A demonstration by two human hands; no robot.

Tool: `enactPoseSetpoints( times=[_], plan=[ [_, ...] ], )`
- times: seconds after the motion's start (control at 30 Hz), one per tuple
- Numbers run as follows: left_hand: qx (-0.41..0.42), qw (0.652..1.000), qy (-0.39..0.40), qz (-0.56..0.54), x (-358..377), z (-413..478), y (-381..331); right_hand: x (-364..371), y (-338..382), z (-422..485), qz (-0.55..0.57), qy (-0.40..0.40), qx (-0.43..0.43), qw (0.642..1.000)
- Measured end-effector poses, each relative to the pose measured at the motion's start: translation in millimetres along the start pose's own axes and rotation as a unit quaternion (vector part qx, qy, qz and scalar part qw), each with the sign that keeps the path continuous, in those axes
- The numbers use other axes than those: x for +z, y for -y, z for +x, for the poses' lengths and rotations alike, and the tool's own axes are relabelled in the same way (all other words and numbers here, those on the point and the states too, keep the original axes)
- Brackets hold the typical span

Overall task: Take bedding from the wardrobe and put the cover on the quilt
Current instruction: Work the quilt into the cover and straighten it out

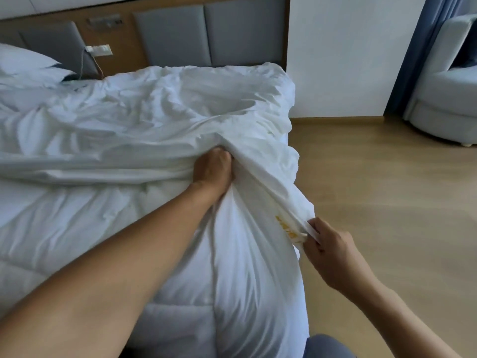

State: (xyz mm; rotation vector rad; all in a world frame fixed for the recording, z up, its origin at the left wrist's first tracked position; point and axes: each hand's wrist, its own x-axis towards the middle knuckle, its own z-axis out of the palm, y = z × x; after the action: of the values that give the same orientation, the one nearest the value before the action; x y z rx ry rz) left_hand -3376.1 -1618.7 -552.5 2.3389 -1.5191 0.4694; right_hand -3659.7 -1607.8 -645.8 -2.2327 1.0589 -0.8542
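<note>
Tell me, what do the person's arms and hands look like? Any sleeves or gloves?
No sleeves, no gloves. The left hand and right hand are bare, and so are the left arm and right arm as far as shown. No watch, ring or bracelet shows.

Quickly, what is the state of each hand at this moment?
Left hand: closed, gripping the quilt under the cover.
Right hand: closed, pinching that cover's edge by the yellow print.

Soft daylight, slight blur, wide-angle edge distortion.
</note>
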Motion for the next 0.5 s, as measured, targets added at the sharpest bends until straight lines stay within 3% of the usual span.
enactPoseSetpoints(
  times=[0.1, 0.17, 0.23, 0.27, 0.37, 0.5],
  plan=[
    [-0.021, 0.999, 0.016, -0.025, -4, -6, -5, -5, -9, 11, -0.057, -0.006, 0.064, 0.996],
    [-0.033, 0.996, 0.051, -0.064, -9, -21, -10, -9, -4, 26, -0.128, -0.128, 0.114, 0.977],
    [-0.048, 0.986, 0.105, -0.118, -13, -47, -17, -2, 14, 32, -0.125, -0.235, 0.048, 0.963],
    [-0.057, 0.980, 0.129, -0.139, -15, -62, -22, 6, 24, 33, -0.127, -0.219, 0.022, 0.967],
    [-0.080, 0.968, 0.183, -0.150, -19, -97, -35, 35, 33, 43, -0.092, -0.061, 0.044, 0.993],
    [-0.095, 0.965, 0.202, -0.140, -15, -102, -48, 42, 37, 87, -0.001, -0.056, 0.078, 0.995]
  ],
)
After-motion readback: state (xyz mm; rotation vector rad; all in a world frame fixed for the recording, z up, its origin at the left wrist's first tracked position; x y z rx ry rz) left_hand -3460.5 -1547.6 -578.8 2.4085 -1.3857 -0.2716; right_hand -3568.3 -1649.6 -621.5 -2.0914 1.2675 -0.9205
